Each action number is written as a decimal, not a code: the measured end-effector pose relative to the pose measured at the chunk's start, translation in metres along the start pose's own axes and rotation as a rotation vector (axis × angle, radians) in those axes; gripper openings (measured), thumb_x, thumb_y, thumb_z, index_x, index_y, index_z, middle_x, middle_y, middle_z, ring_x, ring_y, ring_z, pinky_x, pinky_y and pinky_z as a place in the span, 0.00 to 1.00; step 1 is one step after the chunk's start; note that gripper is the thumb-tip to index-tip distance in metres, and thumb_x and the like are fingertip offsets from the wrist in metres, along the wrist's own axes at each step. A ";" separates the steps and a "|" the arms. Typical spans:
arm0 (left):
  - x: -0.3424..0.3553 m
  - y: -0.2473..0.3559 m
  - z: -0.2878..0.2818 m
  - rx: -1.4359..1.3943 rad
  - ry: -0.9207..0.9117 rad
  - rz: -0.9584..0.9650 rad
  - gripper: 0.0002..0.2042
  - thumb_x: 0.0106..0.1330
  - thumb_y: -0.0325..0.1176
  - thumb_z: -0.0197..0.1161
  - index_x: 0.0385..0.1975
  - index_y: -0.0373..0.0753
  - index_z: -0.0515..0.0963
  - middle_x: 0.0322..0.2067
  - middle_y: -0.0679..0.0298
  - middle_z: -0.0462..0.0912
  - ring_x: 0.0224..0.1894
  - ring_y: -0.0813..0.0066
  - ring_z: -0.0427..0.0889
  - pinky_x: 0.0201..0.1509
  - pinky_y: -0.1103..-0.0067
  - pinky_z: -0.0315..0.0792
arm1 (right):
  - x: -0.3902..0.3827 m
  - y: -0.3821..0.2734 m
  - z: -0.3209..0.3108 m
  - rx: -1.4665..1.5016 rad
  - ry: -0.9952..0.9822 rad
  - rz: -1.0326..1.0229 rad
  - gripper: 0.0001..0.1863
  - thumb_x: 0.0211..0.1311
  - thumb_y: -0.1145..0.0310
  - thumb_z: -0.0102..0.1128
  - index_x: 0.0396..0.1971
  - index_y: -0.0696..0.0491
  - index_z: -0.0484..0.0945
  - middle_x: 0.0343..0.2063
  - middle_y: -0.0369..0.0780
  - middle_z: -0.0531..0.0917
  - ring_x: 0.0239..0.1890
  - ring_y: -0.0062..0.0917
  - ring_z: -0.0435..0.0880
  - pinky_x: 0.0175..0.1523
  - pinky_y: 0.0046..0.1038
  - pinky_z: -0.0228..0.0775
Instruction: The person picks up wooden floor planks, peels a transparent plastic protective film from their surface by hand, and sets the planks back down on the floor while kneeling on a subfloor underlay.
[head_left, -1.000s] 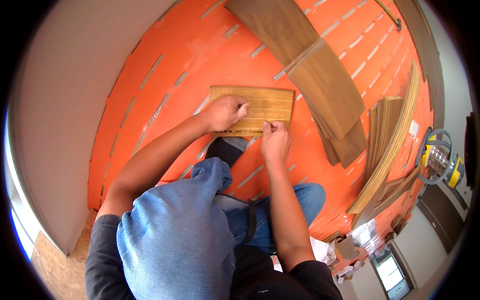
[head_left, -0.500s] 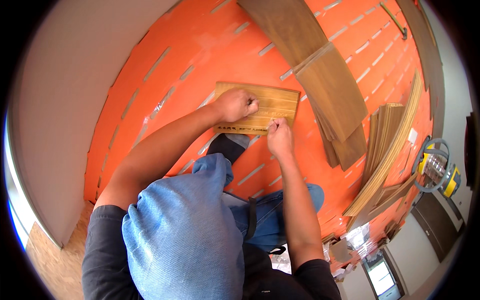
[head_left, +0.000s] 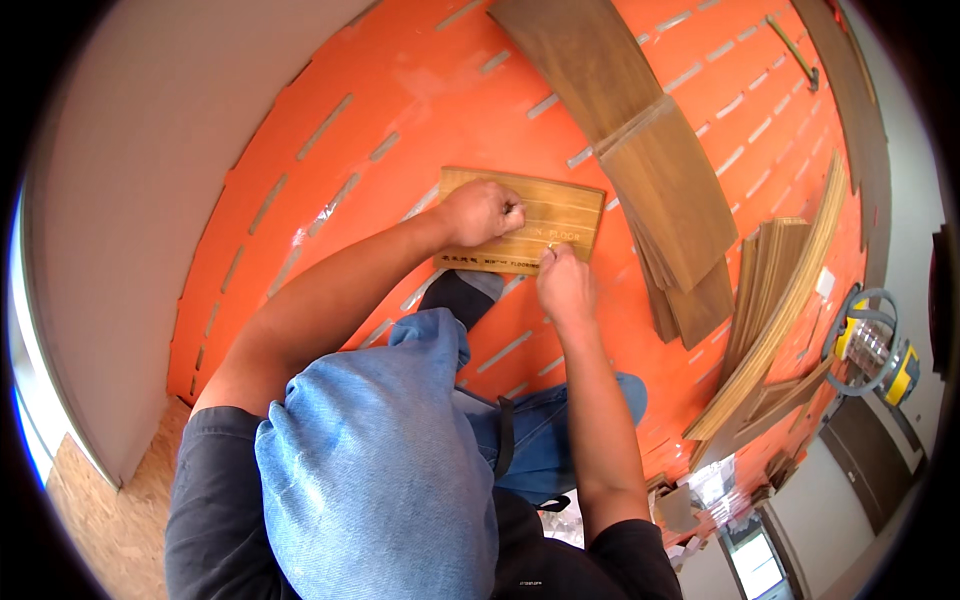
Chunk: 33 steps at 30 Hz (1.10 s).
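A small printed wooden board (head_left: 522, 194) lies before me on the orange underlay (head_left: 400, 100), just beyond my socked foot (head_left: 450, 300). My left hand (head_left: 484, 211) is closed over the upper left part of the board; whatever its curled fingers hold is too small to make out. At the lower right of the board, my right hand (head_left: 566, 285) pinches a tiny light object that I cannot identify. My raised denim-clad leg (head_left: 370, 450) fills the lower middle, between my forearms.
Dark brown planks (head_left: 665, 190) lie overlapped to the right. Further right are a stack of plank pieces (head_left: 765, 260), a long hand tool (head_left: 795, 55) and a yellow vacuum (head_left: 880, 350). A pale wall (head_left: 130, 220) bounds the left side, with chipboard (head_left: 95, 470) at lower left.
The view has shifted slightly, so most things sit further right. Both hands stay closed at the board, with only small movements of the fingers and wrists.
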<state>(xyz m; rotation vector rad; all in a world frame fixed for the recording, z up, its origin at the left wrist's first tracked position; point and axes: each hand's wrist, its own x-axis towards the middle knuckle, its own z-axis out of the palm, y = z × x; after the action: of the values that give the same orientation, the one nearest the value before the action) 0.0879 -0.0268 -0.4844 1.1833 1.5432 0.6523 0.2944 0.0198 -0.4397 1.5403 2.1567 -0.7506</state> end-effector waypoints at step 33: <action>0.002 0.008 -0.002 -0.026 -0.048 -0.112 0.15 0.70 0.39 0.56 0.26 0.37 0.83 0.20 0.58 0.85 0.26 0.62 0.88 0.38 0.68 0.80 | 0.011 0.026 0.027 0.413 -0.014 -0.154 0.17 0.69 0.58 0.59 0.32 0.59 0.79 0.28 0.53 0.86 0.33 0.49 0.86 0.40 0.46 0.77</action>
<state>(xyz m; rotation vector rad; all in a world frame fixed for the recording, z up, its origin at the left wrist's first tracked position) 0.0892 -0.0216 -0.4772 1.0770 1.5445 0.5644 0.3155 0.0177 -0.4724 1.5565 2.2261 -1.3216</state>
